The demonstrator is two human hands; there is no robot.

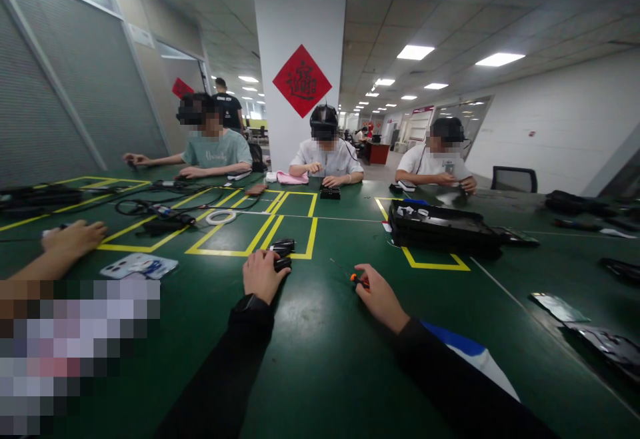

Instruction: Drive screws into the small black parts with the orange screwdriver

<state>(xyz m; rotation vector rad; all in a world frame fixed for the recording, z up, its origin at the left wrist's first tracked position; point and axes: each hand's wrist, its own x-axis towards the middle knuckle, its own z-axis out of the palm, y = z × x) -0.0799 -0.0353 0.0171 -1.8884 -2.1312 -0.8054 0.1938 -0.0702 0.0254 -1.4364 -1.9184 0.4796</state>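
In my right hand [380,295] is a screwdriver [359,282] with an orange and black handle. The fingers are closed round the handle, and the thin shaft points forward and left, just above the green table. My left hand [261,275], with a dark band on the wrist, rests on the table to the left. Its thumb and fingers are closed on a small black object [283,264], whose kind I cannot make out. Right beyond it lies another glossy black piece [283,247]. The fingertips of my left hand are partly hidden.
Yellow tape rectangles [314,239] mark the green table [320,352]. A black open case [440,225] stands ahead right. A phone [139,265], a white cable coil [221,217] and black cables lie left. A co-worker's arm [65,252] reaches in at left; several people sit opposite.
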